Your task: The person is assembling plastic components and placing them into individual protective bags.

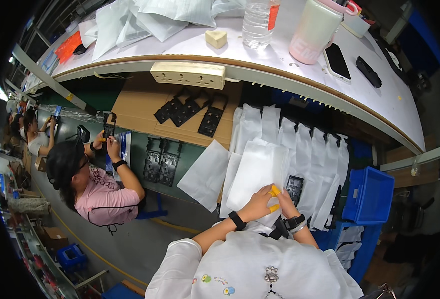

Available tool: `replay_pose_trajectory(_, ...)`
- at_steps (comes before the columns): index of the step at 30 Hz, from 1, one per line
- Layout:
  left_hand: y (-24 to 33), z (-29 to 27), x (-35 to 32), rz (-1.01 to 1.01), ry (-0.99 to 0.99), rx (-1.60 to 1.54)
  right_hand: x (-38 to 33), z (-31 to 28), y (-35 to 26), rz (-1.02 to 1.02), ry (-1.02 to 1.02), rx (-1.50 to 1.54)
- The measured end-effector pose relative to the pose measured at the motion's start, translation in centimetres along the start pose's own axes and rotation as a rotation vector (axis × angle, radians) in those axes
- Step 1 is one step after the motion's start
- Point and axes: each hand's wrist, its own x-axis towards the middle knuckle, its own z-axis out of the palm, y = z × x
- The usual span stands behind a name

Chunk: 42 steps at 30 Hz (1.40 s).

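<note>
My left hand (259, 205) and my right hand (286, 203) are close together, with yellow covers on some fingertips. Their bent fingers pinch the near end of a white bag (276, 219). Just beyond lies a stack of white bags (257, 169), partly under my left hand. Right beside my right hand, a black plastic frame (294, 189) lies on the white bags. A row of filled-looking white bags (302, 144) stretches to the right. What sits inside the pinched bag is hidden by my fingers.
A loose white bag (205, 174) lies left of the stack. Black frames (211, 119) rest on cardboard. A blue crate (372, 194) stands at right. Overhead runs a shelf with a power strip (187, 74), a bottle (260, 25) and a phone (337, 62). A co-worker (105, 194) handles a black frame at left.
</note>
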Motion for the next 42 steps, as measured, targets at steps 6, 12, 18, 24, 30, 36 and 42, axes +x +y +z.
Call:
replay_pose_trajectory(6,-2.1,-4.4,-2.3,-0.312,0.437,0.124,0.4,-5.6,3.1,-0.041,0.393,0.155)
replay_pose_trajectory(12,-6.6,-4.8,-6.5,-0.741,0.2,0.362,-2.5,-7.1,1.3,-0.004,0.46,-0.103)
replay_pose_trajectory(18,-0.3,-3.8,-1.0,-0.437,0.194,-0.114,-3.0,-6.9,1.6,-0.191,0.59,-0.443)
replay_pose_trajectory(24,3.2,0.0,4.1,-0.103,0.14,-0.173,-3.4,-2.9,-0.9,-0.268,0.433,-0.377)
replay_pose_trajectory(30,5.8,0.8,5.1,-0.049,0.066,-0.156,-3.7,-3.1,-0.3,-0.148,0.225,0.258)
replay_pose_trajectory(36,3.8,2.1,3.9,0.057,-0.273,-0.179,-2.5,-4.3,1.2,-0.14,0.24,0.225)
replay_pose_trajectory(42,-3.5,-0.6,1.7,-0.147,0.264,0.075,0.0,-5.9,3.1,0.05,0.26,0.547)
